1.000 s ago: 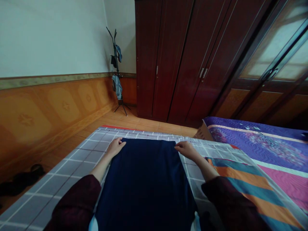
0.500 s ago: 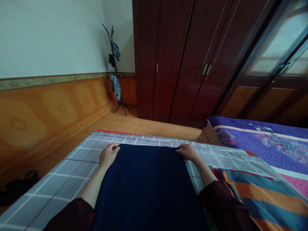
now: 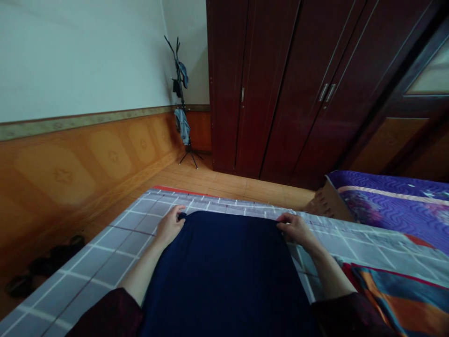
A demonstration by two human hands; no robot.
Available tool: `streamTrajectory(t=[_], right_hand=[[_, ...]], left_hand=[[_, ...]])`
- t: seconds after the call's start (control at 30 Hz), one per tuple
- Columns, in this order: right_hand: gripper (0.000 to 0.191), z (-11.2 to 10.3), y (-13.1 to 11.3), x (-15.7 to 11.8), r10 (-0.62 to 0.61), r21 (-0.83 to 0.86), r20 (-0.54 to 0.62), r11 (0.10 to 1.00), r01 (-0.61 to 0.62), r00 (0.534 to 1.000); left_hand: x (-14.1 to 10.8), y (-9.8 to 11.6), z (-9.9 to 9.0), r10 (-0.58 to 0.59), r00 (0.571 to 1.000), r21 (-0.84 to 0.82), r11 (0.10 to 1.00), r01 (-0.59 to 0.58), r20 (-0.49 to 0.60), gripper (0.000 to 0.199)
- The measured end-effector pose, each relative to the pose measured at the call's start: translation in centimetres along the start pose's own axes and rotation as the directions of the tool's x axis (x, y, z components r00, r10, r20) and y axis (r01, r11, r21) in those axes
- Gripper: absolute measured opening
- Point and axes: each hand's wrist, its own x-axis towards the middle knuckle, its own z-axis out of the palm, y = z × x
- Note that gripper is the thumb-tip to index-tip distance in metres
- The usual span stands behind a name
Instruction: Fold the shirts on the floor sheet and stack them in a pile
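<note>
- My left hand (image 3: 170, 226) pinches the far left corner of the dark blue cloth (image 3: 228, 271), a bit of fabric showing between thumb and fingers.
- My right hand (image 3: 296, 230) pinches its far right corner, thumb and fingertips pressed together.
- The cloth lies in front of me on the grey checked sheet (image 3: 115, 245), its far edge stretched between my hands.
- Beyond my right forearm, a striped cloth (image 3: 410, 295) lies on the same sheet.

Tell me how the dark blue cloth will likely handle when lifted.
The dark blue cloth is probably floppy, as its corner bunches at the left hand. It looks fairly light: the right hand pinches just a corner. Spread wide, it seems unlikely to roll.
</note>
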Motion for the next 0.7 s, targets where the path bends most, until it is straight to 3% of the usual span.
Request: streamTrajectory(t=[0.17,0.4,0.7], right_hand=[[0.031,0.0,0.2,0.5,-0.008,0.064,0.052,0.998,0.005,0.999],[0.014,0.4,0.5,0.7,0.03,0.138,0.139,0.989,-0.05,0.99],[0.023,-0.5,-0.5,0.0,0.017,0.179,0.211,0.982,-0.056,0.977]], left_hand=[[-0.2,0.8,-0.2,0.106,0.994,-0.043,0.993,-0.107,-0.015,0.043],[0.3,-0.1,-0.9,0.119,0.992,-0.17,0.979,-0.111,0.038,0.011],[0.3,-0.4,-1.7,0.068,0.994,-0.317,0.948,-0.038,0.081,0.028]])
